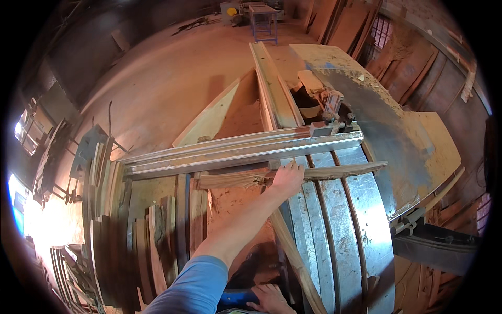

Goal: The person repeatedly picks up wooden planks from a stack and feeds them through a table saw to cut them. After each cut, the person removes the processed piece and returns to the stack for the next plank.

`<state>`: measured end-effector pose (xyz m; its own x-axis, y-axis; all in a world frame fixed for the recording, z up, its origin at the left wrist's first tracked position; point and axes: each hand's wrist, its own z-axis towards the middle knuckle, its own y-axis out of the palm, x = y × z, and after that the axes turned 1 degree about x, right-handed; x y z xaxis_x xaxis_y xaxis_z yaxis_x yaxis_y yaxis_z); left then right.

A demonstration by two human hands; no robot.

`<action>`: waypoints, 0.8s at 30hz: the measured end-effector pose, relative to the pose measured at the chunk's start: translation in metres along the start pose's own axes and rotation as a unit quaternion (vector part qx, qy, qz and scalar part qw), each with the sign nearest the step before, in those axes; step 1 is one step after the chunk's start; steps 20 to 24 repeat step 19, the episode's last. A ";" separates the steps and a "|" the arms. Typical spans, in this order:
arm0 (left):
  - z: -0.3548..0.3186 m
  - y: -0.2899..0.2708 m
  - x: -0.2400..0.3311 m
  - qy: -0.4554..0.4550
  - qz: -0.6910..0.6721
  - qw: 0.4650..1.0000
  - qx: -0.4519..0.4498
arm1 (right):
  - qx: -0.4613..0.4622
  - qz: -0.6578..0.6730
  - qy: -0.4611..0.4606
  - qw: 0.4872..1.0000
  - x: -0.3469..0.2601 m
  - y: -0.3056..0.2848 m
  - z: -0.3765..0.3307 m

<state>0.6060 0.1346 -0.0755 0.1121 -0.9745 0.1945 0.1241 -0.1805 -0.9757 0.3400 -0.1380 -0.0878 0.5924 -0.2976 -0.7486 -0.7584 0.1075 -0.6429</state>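
My left hand reaches from the lower left, its fingers closed over a rough wooden strip. The strip lies crosswise over the metal saw table, alongside a long aluminium fence. Its left part, next to my wrist, looks splintered. Low in the picture, my right hand rests beside a blue surface with its fingers extended, and no object shows in it. A second wooden strip slants down the left side of the metal table, between my hands.
Several upright boards stand on the left. A clamp-like metal fitting sits at the fence's right end. Beyond it spreads a dusty machine top. A long pale beam runs away from the fence. A blue-legged table stands far back.
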 end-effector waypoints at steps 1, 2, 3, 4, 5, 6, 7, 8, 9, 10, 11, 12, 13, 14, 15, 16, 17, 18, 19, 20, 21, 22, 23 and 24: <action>0.000 0.001 -0.002 -0.001 0.000 1.000 0.005 | 0.003 0.001 -0.002 1.000 0.000 0.001 -0.001; -0.001 0.003 -0.004 -0.003 0.001 1.000 0.009 | 0.006 0.002 -0.004 1.000 0.000 0.003 -0.001; -0.001 0.001 -0.004 -0.002 0.001 1.000 0.014 | 0.010 0.003 -0.005 1.000 0.001 0.004 -0.001; -0.001 0.000 -0.004 -0.001 -0.006 1.000 0.007 | 0.007 0.005 -0.003 1.000 0.001 0.005 -0.001; -0.001 -0.002 -0.004 0.000 -0.012 1.000 -0.001 | 0.004 0.006 -0.001 1.000 0.000 0.005 -0.001; -0.003 -0.004 -0.005 0.001 -0.018 1.000 -0.008 | 0.000 0.008 0.000 1.000 -0.001 0.005 -0.001; -0.004 -0.003 -0.007 -0.004 -0.020 1.000 -0.002 | 0.002 0.010 -0.003 1.000 -0.002 0.006 0.000; -0.006 -0.002 -0.010 -0.009 -0.021 1.000 0.004 | 0.003 0.012 -0.005 1.000 -0.004 0.007 0.001; -0.007 -0.004 -0.008 -0.012 -0.025 1.000 0.010 | 0.006 0.012 -0.006 1.000 -0.004 0.008 0.000; -0.007 -0.007 -0.010 -0.016 -0.020 1.000 0.000 | 0.004 0.013 -0.004 1.000 -0.004 0.009 0.000; -0.008 -0.011 -0.014 -0.019 -0.016 1.000 -0.009 | 0.003 0.014 -0.003 1.000 -0.005 0.010 0.002; -0.011 -0.014 -0.017 -0.022 -0.011 1.000 -0.020 | 0.002 0.015 -0.001 1.000 -0.004 0.012 0.001; -0.013 -0.010 -0.023 -0.033 0.026 0.999 0.002 | -0.010 0.013 -0.017 1.000 -0.006 0.018 0.004; -0.013 -0.013 -0.025 -0.038 0.033 0.999 -0.009 | -0.016 0.010 -0.027 0.999 -0.007 0.025 0.008; -0.010 -0.014 -0.025 -0.029 0.026 0.999 -0.015 | -0.015 0.000 -0.021 1.000 -0.005 0.025 0.007; -0.015 -0.006 -0.038 -0.030 0.029 0.999 0.011 | -0.062 -0.017 0.012 0.998 0.001 0.019 0.003; -0.014 -0.013 -0.042 -0.068 0.065 0.994 -0.057 | -0.049 -0.001 0.001 0.999 0.005 0.022 0.002; -0.014 -0.018 -0.045 -0.077 0.038 0.994 -0.067 | -0.030 0.012 -0.007 0.999 0.006 0.029 0.002; -0.019 -0.018 -0.050 -0.061 0.026 0.998 -0.016 | -0.024 0.015 -0.011 1.000 0.007 0.031 0.001; -0.019 -0.018 -0.050 -0.061 0.026 0.998 -0.016 | -0.024 0.015 -0.011 1.000 0.007 0.031 0.001; -0.019 -0.018 -0.050 -0.061 0.026 0.998 -0.016 | -0.024 0.015 -0.011 1.000 0.007 0.031 0.001; -0.019 -0.018 -0.050 -0.061 0.026 0.998 -0.016 | -0.024 0.015 -0.011 1.000 0.007 0.031 0.001; -0.019 -0.018 -0.050 -0.061 0.026 0.998 -0.016 | -0.024 0.015 -0.011 1.000 0.007 0.031 0.001; -0.019 -0.018 -0.050 -0.061 0.026 0.998 -0.016 | -0.024 0.015 -0.011 1.000 0.007 0.031 0.001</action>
